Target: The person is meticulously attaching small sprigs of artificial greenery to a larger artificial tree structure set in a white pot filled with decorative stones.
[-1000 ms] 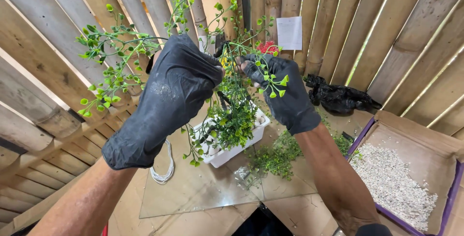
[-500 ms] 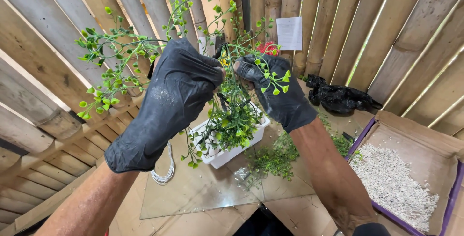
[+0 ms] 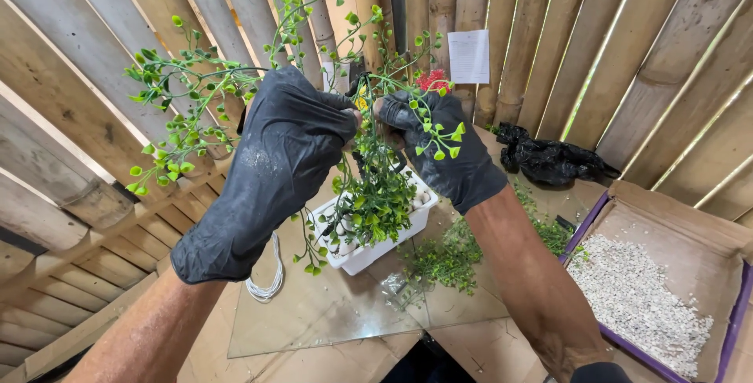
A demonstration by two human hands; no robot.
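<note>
Both my hands wear black gloves and are raised in front of me. My left hand (image 3: pixel 271 167) and my right hand (image 3: pixel 447 151) each pinch the stems of an artificial green plant sprig (image 3: pixel 212 89) with small round leaves, held up between them. The sprig fans out to the left and upward over both hands. Below the hands stands a white rectangular planter (image 3: pixel 384 238) with more green foliage in it, resting on a glass sheet (image 3: pixel 329 312).
A cardboard box (image 3: pixel 667 234) with white gravel lies at the right. Loose green sprigs (image 3: pixel 447 261) lie on the glass. A coil of white cord (image 3: pixel 267 285) sits left of the planter. A black bag (image 3: pixel 553 159) lies by the bamboo wall (image 3: pixel 627 53).
Both hands have shifted slightly with the sprig, working its stems together; the hold is the same.
</note>
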